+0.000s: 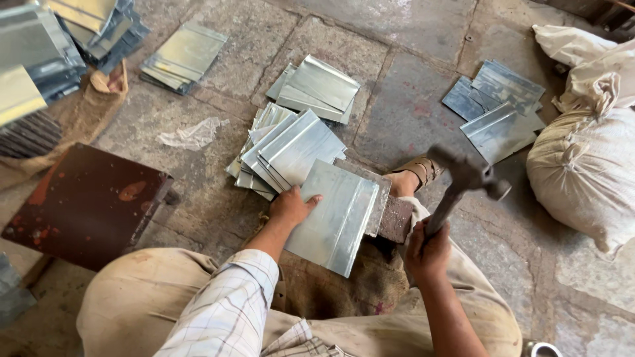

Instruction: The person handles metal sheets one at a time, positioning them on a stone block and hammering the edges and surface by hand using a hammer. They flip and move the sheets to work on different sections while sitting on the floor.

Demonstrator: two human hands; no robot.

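Metal sheet (pixel 334 215) pressed flat by left hand (pixel 291 206), fingers spread; right hand (pixel 426 250) fingers gripping hammer (pixel 463 182).

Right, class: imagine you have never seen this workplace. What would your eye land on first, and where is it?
Probably the hammer, raised in the right hand at centre right. Next, the shiny folded metal sheet in the middle, pressed flat under the left hand on a dark block. Stacks of similar sheets lie just above it on the stone floor, and pale stuffed sacks sit at the right edge.
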